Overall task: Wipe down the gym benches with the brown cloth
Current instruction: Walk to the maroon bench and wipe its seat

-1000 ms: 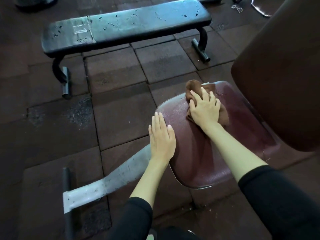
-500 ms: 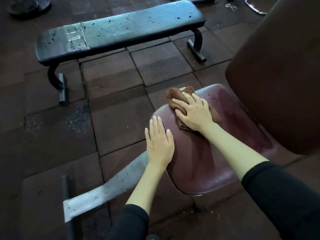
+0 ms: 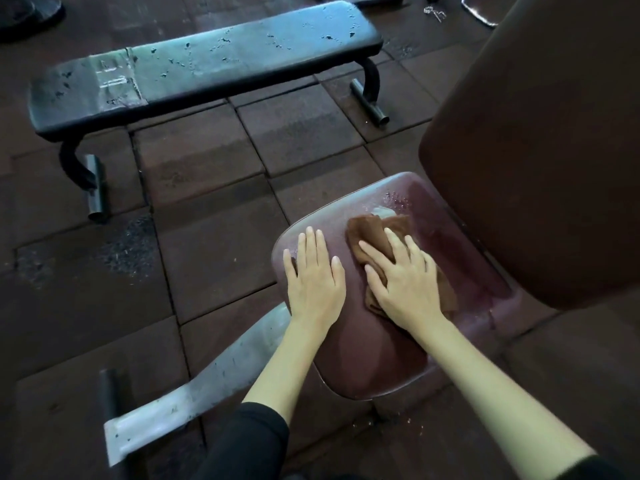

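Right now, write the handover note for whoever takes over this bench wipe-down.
Left hand: flat on the left edge of the maroon seat pad, holding nothing.
Right hand: fingers spread flat, pressing the brown cloth on the pad's middle.
Done: wipe of this pad under way; droplets show at its far end.
Left: finish the pad, then the backrest on the right and the black flat bench beyond.

Reddish-brown rubber floor tiles point(image 3: 214, 265) lie left of the left hand point(image 3: 313, 282); a metal clip point(image 3: 434, 12) lies far beyond it.
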A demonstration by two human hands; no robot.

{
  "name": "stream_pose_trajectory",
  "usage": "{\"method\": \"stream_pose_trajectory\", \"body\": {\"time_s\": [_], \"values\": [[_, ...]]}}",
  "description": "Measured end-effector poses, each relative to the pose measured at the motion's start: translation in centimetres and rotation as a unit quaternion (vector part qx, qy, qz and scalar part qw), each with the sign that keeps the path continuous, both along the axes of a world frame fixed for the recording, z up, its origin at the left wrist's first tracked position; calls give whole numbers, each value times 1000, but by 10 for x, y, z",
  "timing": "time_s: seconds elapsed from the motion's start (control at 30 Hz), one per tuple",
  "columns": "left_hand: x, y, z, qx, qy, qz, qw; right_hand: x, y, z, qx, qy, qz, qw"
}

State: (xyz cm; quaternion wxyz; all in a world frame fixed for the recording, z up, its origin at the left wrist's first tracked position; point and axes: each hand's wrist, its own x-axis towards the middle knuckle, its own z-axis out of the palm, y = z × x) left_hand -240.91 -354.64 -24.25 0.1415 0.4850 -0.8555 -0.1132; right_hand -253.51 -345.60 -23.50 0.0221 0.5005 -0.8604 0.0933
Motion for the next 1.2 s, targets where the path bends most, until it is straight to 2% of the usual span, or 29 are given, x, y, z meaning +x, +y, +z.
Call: {"method": "stream_pose_trajectory", "body": {"time_s": [0.2,0.43,0.67,0.87,0.97,1.2], "values": [[-29,-1,4,3,-22,-61,998,-36,5,5,-15,-18,-173,985],[-37,-3,2,5,-34,-64,997,-65,-54,8,33,-44,-233,971],[-37,-2,1,4,-35,-64,997,-65,-84,8,41,-74,-145,986],[-36,-3,1,0,-37,-68,997,-47,-77,14,53,-63,71,994],[-36,-4,1,-1,-41,-71,997,-54,-57,13,32,-65,110,991],[-35,-4,1,3,-56,-75,996,-75,-63,11,20,-76,-127,989]]}}
